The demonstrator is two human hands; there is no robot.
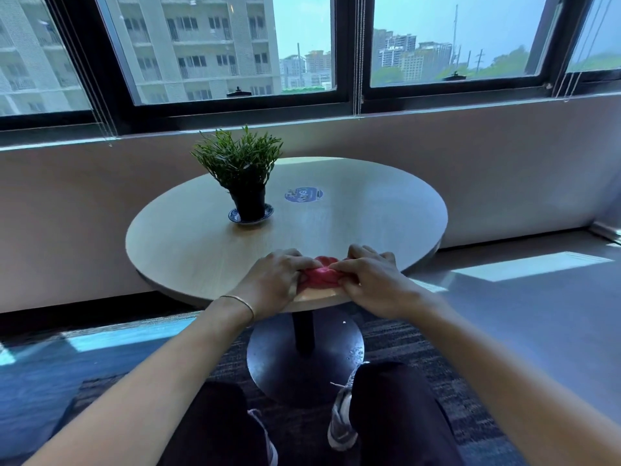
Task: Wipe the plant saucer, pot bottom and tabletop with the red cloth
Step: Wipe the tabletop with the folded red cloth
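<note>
A bunched red cloth (321, 275) lies at the near edge of the round wooden tabletop (369, 223). My left hand (275, 280) grips its left side with curled fingers, and my right hand (371, 284) grips its right side. Farther back on the left stands a green plant in a black pot (249, 205). The pot sits upright on a small blue-and-white saucer (234, 216). Both hands are well short of the pot.
A round blue sticker (303, 194) lies flat near the table's middle. The table stands on a black pedestal base (304, 358), with my legs and shoes below. A low wall and windows run behind the table.
</note>
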